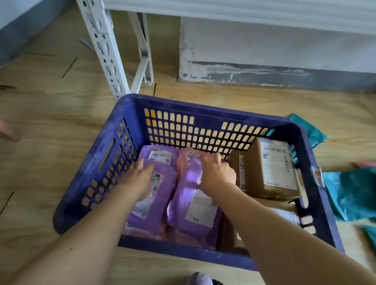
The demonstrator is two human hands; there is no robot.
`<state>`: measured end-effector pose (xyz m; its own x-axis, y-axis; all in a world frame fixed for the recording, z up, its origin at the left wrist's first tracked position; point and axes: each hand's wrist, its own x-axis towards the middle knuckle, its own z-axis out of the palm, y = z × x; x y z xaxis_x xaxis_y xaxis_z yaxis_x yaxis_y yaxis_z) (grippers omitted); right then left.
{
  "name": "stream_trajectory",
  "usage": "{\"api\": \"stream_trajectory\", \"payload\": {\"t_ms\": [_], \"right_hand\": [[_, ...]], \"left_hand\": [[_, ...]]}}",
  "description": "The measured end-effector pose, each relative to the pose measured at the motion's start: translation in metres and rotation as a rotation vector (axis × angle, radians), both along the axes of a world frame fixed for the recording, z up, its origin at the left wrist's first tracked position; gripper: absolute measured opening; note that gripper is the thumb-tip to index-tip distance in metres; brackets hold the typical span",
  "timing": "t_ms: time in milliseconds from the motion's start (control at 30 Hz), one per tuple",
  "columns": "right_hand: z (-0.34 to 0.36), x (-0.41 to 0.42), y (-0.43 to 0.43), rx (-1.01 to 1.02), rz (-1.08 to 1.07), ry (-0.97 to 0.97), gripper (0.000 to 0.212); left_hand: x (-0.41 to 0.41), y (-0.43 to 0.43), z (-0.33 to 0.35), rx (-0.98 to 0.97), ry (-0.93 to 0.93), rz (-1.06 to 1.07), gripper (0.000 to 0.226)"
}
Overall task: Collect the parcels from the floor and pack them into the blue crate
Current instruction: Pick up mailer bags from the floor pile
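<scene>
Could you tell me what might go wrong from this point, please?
1. The purple mailers lie tilted, not flat, and may slide once released.
2. Boxes already fill the crate's right side, so the teal mailers on the floor may not all fit.

A pale wood-grain floor [49, 128] is shown under soft, even light, with the slotted post [101, 44] of a white metal rack stood on it. Behind, a white wall [264, 38] is edged by a scuffed grey skirting [266, 74], and is overhung by a white shelf [240, 4]
</scene>
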<state>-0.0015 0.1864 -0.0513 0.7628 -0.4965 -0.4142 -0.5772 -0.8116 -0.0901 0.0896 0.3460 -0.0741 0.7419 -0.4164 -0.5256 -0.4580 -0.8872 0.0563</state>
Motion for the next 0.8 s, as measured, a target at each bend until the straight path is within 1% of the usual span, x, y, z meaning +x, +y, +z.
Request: {"api": "stream_trajectory", "payload": {"t_ms": [67,133,233,267,333,400,467,567,633,733,800], "right_hand": [[-0.012,0.0,-0.004,-0.004,0.031,0.077,0.056],[-0.018,0.001,-0.006,0.002,0.096,0.165,0.048],[-0.02,0.003,-0.007,0.073,0.187,0.236,0.051],[-0.021,0.005,-0.007,0.1,0.214,0.239,0.05],[-0.026,0.007,-0.007,0.137,0.228,0.222,0.047],[-0.034,0.005,-0.007,0.163,0.194,0.207,0.047],[-0.042,0.003,-0.005,0.182,0.154,0.209,0.049],[-0.048,0.006,0.0,0.166,0.146,0.188,0.048],[-0.047,0.006,0.006,0.158,0.158,0.149,0.049],[-0.046,0.003,0.014,0.184,0.215,0.117,0.063],[-0.043,0.0,0.011,0.194,0.253,0.131,0.071]], "left_hand": [[0.006,-0.006,0.0,-0.017,-0.009,-0.07,0.086],[0.012,-0.012,-0.006,0.012,0.006,-0.145,0.09],[0.018,-0.02,-0.016,0.116,0.09,-0.208,0.091],[0.018,-0.023,-0.017,0.137,0.12,-0.217,0.088],[0.017,-0.027,-0.019,0.152,0.16,-0.208,0.074],[0.013,-0.029,-0.02,0.178,0.168,-0.191,0.062],[0.008,-0.027,-0.023,0.224,0.161,-0.192,0.057],[0.005,-0.024,-0.027,0.281,0.108,-0.224,0.06],[0.007,-0.024,-0.026,0.274,0.054,-0.23,0.063],[0.007,-0.028,-0.027,0.203,0.002,-0.222,0.069],[0.008,-0.032,-0.026,0.154,0.019,-0.195,0.079]]}}
